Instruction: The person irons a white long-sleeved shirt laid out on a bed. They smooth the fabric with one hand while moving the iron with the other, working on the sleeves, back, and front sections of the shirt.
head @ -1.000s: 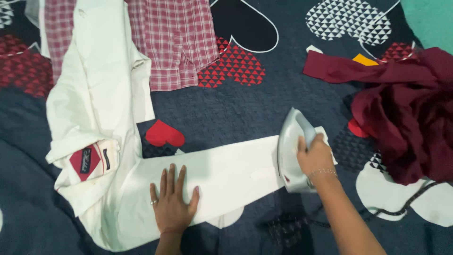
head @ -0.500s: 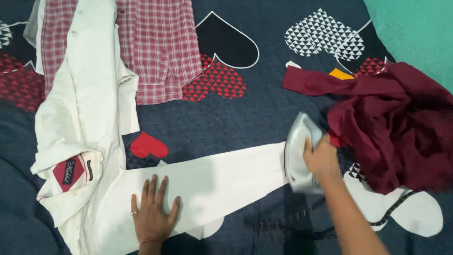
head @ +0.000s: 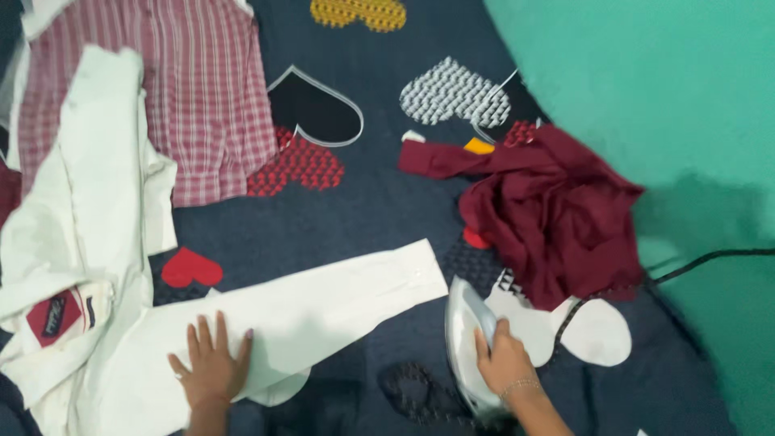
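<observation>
A white shirt (head: 89, 242) lies spread on a dark blue bedspread (head: 363, 194) printed with hearts, its long sleeve (head: 323, 299) stretched out to the right. My left hand (head: 211, 367) rests flat, fingers spread, on the sleeve near the shoulder. My right hand (head: 504, 363) grips the handle of a silver clothes iron (head: 467, 339). The iron stands tipped up on the bedspread just right of the sleeve's cuff, off the shirt.
A red-and-white checked shirt (head: 178, 89) lies at the back left. A crumpled maroon garment (head: 549, 210) lies to the right of the iron. The iron's black cord (head: 710, 258) runs right across a green floor (head: 646, 105) beside the bedspread.
My right hand has drawn the iron off the cuff and down toward me, setting it beside the sleeve. The view has swung right, showing more green floor. My left hand stays on the sleeve.
</observation>
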